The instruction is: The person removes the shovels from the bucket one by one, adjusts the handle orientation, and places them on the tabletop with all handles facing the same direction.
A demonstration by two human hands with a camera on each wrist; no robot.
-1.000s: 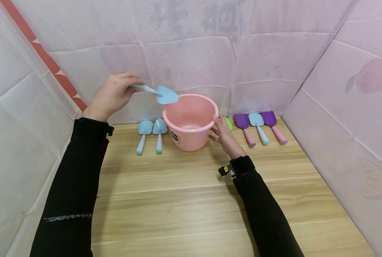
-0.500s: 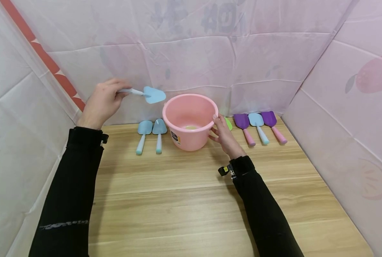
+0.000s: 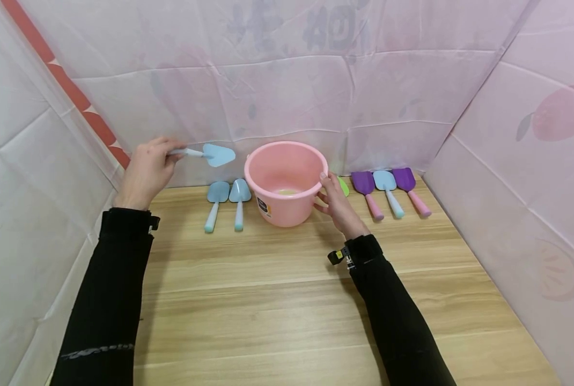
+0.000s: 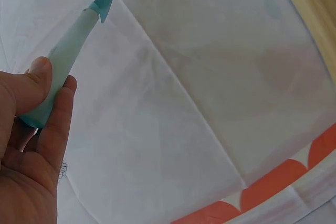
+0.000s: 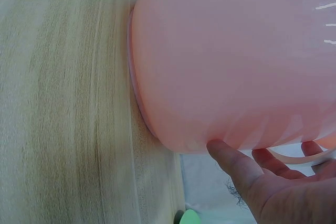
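Note:
A pink bucket (image 3: 287, 182) stands on the wooden table (image 3: 287, 300) near the back wall. My right hand (image 3: 334, 201) grips its right side, thumb on the rim; in the right wrist view the fingers (image 5: 236, 166) curl round the bucket (image 5: 231, 61). My left hand (image 3: 147, 171) holds a light blue toy shovel (image 3: 210, 154) by its handle in the air, left of the bucket, above two more blue shovels (image 3: 226, 203) lying on the table. In the left wrist view the thumb and fingers pinch the shovel handle (image 4: 65, 66).
Three shovels, purple (image 3: 366, 190), blue (image 3: 388, 190) and purple (image 3: 410, 188), lie right of the bucket. A green object (image 3: 343, 186) peeks out behind my right hand. Pink plastic sheeting (image 3: 287, 80) walls in the table on three sides.
My left hand has carried the blue shovel away from the bucket's rim, leftward and down. The right hand and bucket have stayed put.

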